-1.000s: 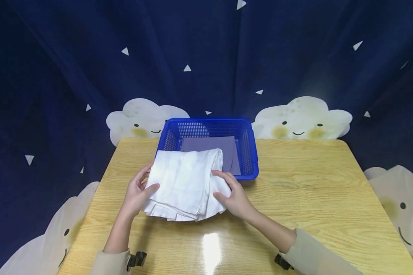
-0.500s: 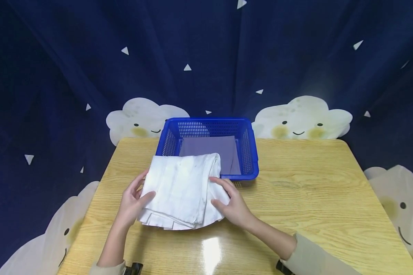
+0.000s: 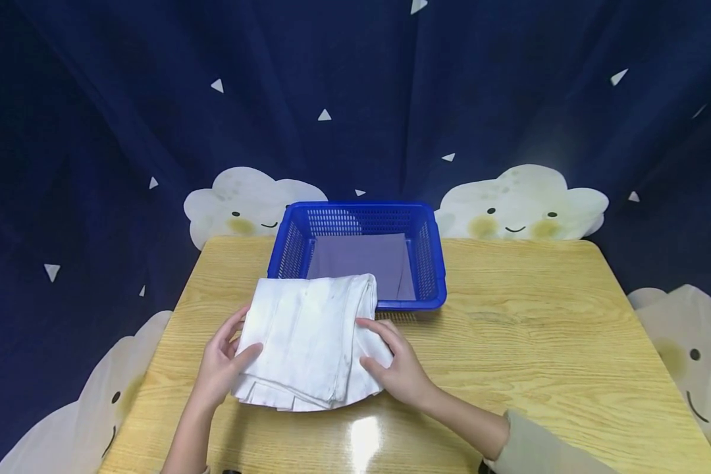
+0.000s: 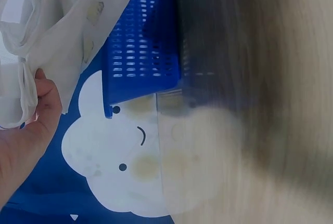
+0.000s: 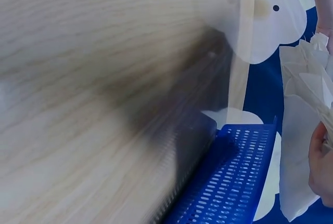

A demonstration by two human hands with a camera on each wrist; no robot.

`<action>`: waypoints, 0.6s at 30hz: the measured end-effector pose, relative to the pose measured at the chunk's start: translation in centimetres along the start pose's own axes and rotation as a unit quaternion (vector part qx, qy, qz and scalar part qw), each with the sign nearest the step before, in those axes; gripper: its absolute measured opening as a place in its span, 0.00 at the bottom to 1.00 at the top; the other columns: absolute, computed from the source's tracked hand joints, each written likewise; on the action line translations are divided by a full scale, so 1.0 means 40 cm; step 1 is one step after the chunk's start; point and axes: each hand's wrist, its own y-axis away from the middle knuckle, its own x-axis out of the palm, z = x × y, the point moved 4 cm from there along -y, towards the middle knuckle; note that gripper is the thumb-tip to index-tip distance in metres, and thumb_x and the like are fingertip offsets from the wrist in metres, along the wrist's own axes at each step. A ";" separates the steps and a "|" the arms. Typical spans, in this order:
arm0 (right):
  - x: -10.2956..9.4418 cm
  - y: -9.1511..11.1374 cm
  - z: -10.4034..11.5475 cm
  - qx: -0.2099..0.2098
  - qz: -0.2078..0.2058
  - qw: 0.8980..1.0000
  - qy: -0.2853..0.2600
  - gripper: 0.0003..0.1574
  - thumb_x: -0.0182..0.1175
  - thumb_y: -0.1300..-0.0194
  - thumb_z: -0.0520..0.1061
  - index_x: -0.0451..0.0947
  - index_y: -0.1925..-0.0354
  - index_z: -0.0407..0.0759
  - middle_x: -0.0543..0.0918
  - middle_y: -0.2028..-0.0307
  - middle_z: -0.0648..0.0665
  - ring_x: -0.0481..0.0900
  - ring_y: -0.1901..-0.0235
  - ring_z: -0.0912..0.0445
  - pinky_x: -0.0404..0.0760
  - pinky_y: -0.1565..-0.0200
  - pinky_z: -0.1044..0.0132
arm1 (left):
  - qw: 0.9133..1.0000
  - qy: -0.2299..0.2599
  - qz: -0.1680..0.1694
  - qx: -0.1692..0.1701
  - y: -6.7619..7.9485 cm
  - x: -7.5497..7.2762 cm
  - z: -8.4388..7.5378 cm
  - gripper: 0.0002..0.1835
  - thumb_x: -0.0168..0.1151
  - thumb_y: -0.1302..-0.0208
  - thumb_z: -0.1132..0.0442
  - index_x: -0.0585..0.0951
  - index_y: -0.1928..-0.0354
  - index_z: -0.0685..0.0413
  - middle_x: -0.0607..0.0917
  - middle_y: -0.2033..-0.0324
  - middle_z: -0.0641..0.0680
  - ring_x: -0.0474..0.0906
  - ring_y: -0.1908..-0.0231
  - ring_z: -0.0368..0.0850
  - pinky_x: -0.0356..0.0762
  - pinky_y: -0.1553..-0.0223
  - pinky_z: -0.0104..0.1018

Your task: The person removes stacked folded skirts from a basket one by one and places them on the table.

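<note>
A folded white cloth [image 3: 302, 336] is held in the air over the table, in front of a blue plastic basket [image 3: 438, 263], and overlaps the basket's near left rim in the head view. My left hand [image 3: 219, 362] grips the cloth's left side, thumb on top and fingers beneath. On the right side my right hand [image 3: 399, 365] pinches it between thumb and fingers. Loose layers hang along its near edge. From the left wrist, the cloth [image 4: 67, 42] shows several bunched layers above the fingers. The right wrist view shows the cloth [image 5: 299, 146] hanging down beside that hand.
The basket has slotted walls, and a flat greyish-purple sheet [image 3: 361, 253] lies in it. Both stand at the back of a wooden table [image 3: 539, 316]. Behind hangs a dark blue curtain [image 3: 355, 85] with printed clouds and white triangles.
Both hands have drawn the cloth toward the person and slightly left, showing more of the basket's inside and rim. The grip of both hands looks the same. The basket has stayed put.
</note>
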 end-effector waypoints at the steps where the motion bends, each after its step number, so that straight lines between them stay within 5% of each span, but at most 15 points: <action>1: 0.002 0.003 -0.001 0.001 0.000 1.000 -0.002 0.39 0.62 0.55 0.25 0.69 0.42 0.39 0.75 0.49 0.44 0.71 0.48 0.50 0.66 0.42 0.67 | 1.000 0.000 0.000 -0.001 0.002 -0.001 0.002 0.35 0.58 0.48 0.81 0.61 0.36 0.65 0.76 0.59 0.48 0.79 0.64 0.38 0.80 0.69 0.31; 18: 0.009 0.024 0.084 -0.002 -0.007 1.000 0.016 0.35 0.62 0.59 0.21 0.70 0.48 0.28 0.76 0.54 0.35 0.73 0.52 0.44 0.68 0.44 0.67 | 1.000 -0.003 -0.020 -0.016 0.054 -0.012 0.046 0.36 0.59 0.49 0.80 0.61 0.36 0.65 0.76 0.57 0.46 0.78 0.60 0.35 0.80 0.65 0.31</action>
